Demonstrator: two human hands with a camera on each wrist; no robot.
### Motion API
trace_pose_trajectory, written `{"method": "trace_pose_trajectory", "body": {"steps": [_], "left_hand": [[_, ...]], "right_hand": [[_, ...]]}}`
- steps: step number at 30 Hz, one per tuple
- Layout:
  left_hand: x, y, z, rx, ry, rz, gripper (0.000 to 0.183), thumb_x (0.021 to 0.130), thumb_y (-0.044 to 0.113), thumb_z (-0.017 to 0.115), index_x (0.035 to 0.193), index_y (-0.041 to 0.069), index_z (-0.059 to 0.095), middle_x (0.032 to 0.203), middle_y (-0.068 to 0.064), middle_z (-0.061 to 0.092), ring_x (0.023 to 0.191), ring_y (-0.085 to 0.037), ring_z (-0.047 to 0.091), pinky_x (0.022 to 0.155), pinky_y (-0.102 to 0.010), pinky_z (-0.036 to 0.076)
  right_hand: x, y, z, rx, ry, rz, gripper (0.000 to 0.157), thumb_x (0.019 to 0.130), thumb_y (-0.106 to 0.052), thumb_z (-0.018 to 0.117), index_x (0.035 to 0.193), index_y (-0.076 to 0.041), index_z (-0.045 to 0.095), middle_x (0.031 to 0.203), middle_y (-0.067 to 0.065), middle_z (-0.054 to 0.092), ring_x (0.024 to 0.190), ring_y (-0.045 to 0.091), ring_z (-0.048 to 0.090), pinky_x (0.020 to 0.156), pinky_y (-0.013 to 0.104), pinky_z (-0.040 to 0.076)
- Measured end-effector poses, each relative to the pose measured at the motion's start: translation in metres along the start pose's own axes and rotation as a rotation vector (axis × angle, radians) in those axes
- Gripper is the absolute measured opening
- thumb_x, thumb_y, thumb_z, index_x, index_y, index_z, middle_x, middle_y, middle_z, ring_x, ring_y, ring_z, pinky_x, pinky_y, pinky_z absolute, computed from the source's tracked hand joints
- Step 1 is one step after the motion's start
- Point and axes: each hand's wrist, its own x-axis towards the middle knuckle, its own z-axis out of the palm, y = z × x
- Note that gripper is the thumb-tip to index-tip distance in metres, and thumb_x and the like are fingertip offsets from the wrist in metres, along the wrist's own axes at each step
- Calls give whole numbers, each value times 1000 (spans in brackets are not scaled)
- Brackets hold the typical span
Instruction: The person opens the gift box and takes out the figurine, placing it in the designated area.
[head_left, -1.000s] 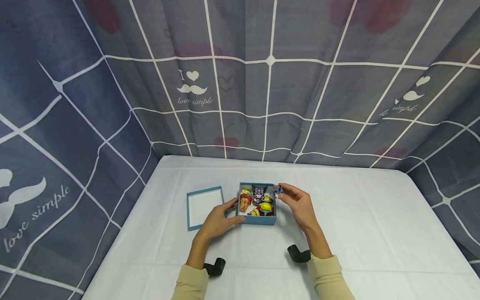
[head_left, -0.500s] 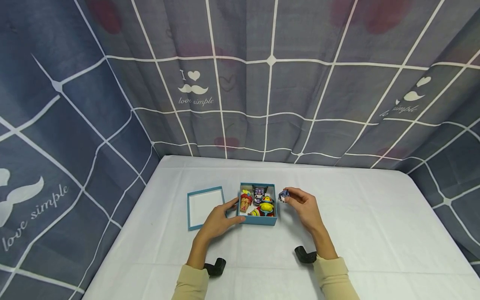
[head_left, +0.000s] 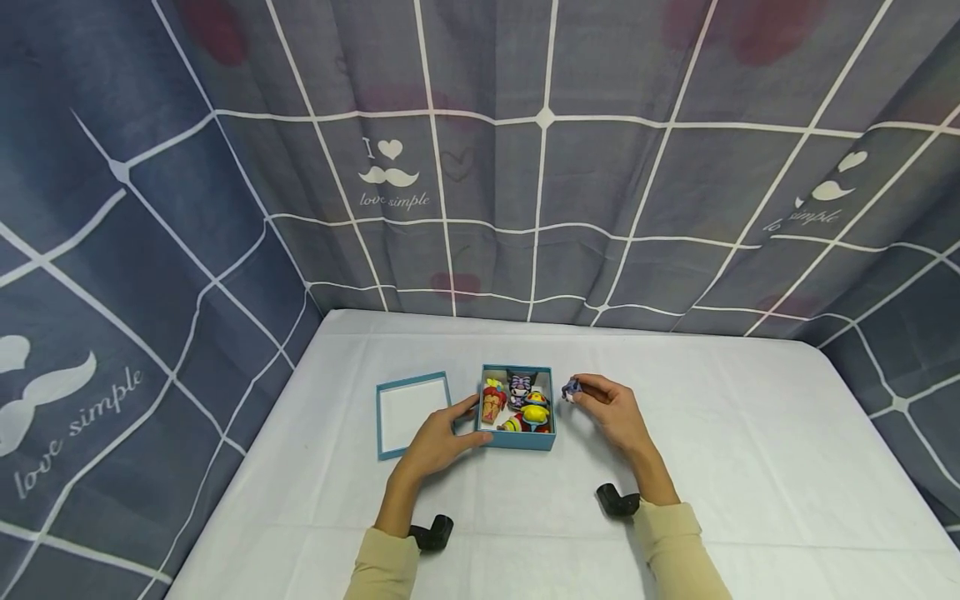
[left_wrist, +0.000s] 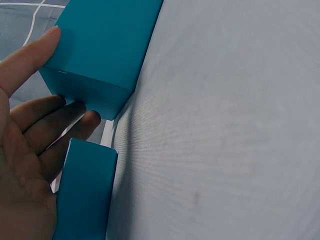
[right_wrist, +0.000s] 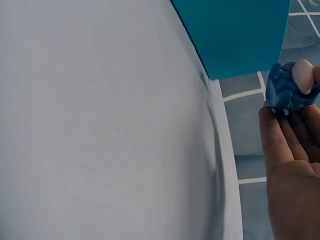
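Note:
In the head view, my left hand [head_left: 435, 446] holds the near left corner of an open blue box [head_left: 517, 440], its thumb at the front wall and fingers along the left side. Inside lie several toy figurines: a red-haired one [head_left: 492, 403], a black-and-purple one [head_left: 521, 387] and a yellow one [head_left: 535, 414]. Just right of the box, my right hand [head_left: 615, 414] pinches a small blue figurine [head_left: 572, 389]. The right wrist view shows this blue figurine [right_wrist: 281, 90] between thumb and fingertips, with a pale pink part on it.
Left of the box lies its blue-rimmed lid [head_left: 411, 414], white inside up, close to my left fingers. A white cloth covers the table [head_left: 750, 433]. A grey-blue curtain [head_left: 487, 167] with white lines hangs behind and at both sides.
My right hand has moved right with the blue figurine, from the box's right rim to a short way beside it. My left hand stays at the box.

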Motion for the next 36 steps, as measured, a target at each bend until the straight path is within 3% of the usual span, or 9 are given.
{"method": "trace_pose_trajectory", "body": {"steps": [8, 24, 36], "left_hand": [[0, 1, 0, -11, -2, -7, 77, 85, 42, 76, 148, 9, 47, 134, -15, 60, 136, -36, 41, 108, -57, 32], [1, 2, -2, -10, -4, -5, 76, 86, 42, 76, 147, 8, 47, 132, -14, 61, 135, -35, 42, 108, -57, 33], [1, 2, -2, -7, -5, -12, 76, 86, 43, 75, 148, 10, 47, 133, -14, 61, 136, -36, 41, 107, -58, 33]], "right_hand": [[12, 10, -14, -71, -91, 61, 38, 91, 1, 68, 125, 14, 59, 120, 31, 62, 99, 4, 65, 84, 16, 49], [11, 22, -20, -189, -195, 65, 39, 91, -11, 72, 125, 6, 64, 117, 20, 67, 111, 32, 63, 89, 19, 47], [11, 22, -20, -194, -203, 71, 38, 92, -7, 69, 127, 7, 62, 121, 20, 65, 114, 30, 61, 90, 17, 45]]}}
